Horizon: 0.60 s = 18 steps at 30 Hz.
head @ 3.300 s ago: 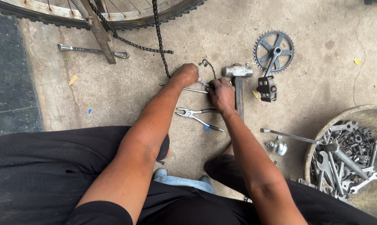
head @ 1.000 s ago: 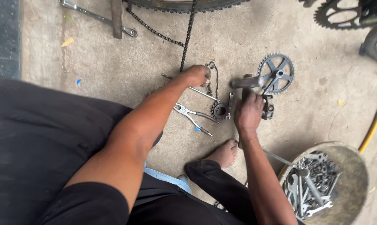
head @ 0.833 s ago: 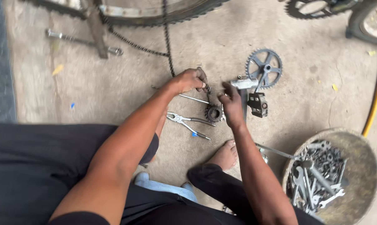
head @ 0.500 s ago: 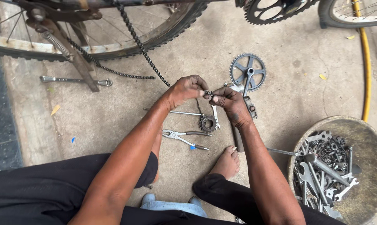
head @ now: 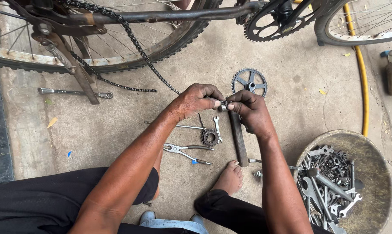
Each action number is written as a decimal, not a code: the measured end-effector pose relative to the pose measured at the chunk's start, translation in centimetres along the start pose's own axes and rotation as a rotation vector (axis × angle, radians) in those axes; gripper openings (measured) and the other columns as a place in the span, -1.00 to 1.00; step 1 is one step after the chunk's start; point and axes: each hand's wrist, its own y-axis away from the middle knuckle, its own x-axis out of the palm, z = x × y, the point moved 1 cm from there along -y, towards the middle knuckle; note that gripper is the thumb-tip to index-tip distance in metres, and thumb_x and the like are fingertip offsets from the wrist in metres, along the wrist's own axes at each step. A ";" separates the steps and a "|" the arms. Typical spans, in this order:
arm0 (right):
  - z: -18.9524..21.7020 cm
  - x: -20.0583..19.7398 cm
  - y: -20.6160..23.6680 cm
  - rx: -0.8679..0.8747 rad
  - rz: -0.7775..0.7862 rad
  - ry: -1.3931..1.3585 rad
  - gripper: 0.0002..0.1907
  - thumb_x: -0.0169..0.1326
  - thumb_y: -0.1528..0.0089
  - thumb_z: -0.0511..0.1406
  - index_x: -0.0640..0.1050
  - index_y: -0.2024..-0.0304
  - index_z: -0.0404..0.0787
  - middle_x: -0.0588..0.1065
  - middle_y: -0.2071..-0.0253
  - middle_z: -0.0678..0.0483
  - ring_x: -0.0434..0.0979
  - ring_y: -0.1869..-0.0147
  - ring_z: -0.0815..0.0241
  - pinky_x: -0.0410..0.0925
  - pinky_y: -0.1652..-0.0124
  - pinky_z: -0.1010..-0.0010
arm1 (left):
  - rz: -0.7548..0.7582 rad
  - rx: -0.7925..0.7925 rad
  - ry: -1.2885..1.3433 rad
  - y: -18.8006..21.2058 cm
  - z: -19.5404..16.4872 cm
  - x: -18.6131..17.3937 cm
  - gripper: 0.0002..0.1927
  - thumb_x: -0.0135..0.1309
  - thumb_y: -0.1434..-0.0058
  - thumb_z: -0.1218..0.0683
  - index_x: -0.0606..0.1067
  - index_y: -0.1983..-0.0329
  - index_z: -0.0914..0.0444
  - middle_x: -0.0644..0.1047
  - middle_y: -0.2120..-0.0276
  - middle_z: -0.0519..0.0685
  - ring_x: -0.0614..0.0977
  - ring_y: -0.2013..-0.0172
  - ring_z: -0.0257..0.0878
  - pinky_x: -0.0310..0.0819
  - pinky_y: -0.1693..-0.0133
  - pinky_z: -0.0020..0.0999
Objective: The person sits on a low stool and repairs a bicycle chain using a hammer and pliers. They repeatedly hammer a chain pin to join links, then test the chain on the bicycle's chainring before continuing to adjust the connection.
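My left hand (head: 196, 99) and my right hand (head: 250, 110) meet above the concrete floor, both pinching one small metal part (head: 222, 105) between their fingertips. Under them lie a hammer with a dark handle (head: 238, 138), a small sprocket cog (head: 210, 137), a short spanner (head: 217, 129), a thin rod (head: 178, 126) and pliers (head: 185, 151). A loose chainring (head: 249, 81) lies just beyond my right hand. A bicycle chain (head: 131, 39) hangs down from the bike to the floor near my left hand.
An upturned bicycle with rear wheel (head: 96, 52) and crank chainring (head: 269, 21) stands ahead. A round basin (head: 374, 164) of several spanners sits at right. A yellow hose (head: 364, 73), a long wrench (head: 70, 92) and my bare foot (head: 230, 177) are on the floor.
My hands left the hammer and floor tools and rose together, now pinching a small part. The view tilted up, showing more of the bicycle.
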 end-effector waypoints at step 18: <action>-8.7 4.4 -2.5 0.068 -0.055 0.234 -0.66 0.10 -0.37 -0.14 0.63 0.02 -0.28 0.61 0.28 -0.07 0.61 0.26 0.09 0.47 0.13 0.30 | -0.239 -0.426 0.704 -0.7 12.1 0.0 -0.90 0.07 -0.29 0.13 0.51 0.22 0.27 0.48 0.49 -0.08 0.29 0.63 -0.41 0.16 0.61 -0.48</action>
